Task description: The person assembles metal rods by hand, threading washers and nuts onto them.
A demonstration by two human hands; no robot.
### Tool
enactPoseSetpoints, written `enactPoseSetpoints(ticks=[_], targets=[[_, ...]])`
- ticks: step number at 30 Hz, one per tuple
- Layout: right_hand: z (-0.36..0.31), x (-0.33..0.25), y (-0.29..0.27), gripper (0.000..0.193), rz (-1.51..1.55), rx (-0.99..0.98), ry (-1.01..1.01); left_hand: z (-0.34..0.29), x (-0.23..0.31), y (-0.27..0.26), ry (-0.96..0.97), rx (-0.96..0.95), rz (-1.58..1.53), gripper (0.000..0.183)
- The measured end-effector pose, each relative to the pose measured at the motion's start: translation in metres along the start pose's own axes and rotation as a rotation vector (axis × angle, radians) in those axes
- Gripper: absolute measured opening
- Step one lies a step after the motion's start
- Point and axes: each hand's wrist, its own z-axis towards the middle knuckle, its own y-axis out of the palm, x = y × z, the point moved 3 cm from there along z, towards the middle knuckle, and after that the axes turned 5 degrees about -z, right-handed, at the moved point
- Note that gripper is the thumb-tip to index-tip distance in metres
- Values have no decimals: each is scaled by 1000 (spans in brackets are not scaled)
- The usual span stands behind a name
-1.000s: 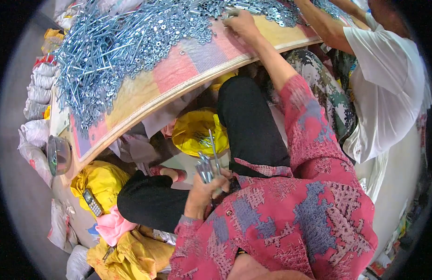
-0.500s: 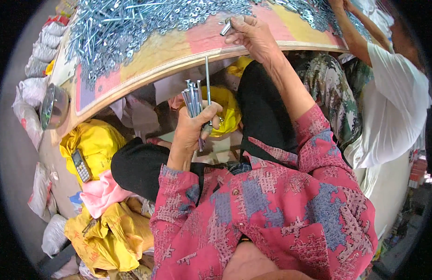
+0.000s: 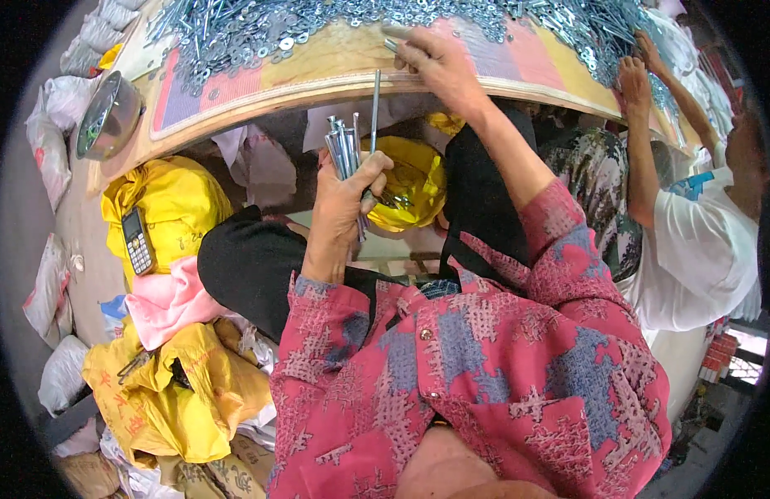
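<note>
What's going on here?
A seated person's left hand grips a bundle of metal rods, one standing apart from the rest. Their right hand is over the table, a small metal piece at its fingertips. Loose hardware is heaped there, and a co-worker's hands are at the heap's right side. Below sits a yellow-lined container.

**Phone, bags and cloth around a seated workplace**

At left, a dark keypad phone point(image 3: 138, 241) lies on a plump yellow bag point(image 3: 181, 195). Below it, a pink cloth point(image 3: 175, 303) touches a crumpled yellow sack point(image 3: 214, 395). A round metal bowl point(image 3: 110, 118) is at upper left. Whitish bundles point(image 3: 48, 154) line the far left. At right is another person point(image 3: 701, 258) in a white top and camouflage trousers point(image 3: 597, 195).
</note>
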Motion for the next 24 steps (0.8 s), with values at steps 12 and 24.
enactPoseSetpoints(ticks=[12, 24], targets=[[-15, -13, 0, 29, -207, -392, -132, 1, 2, 5, -100, -148, 102, 22], [-22, -52, 72, 24, 279, -819, 341, -4, 15, -34, 35, -34, -393, 22]])
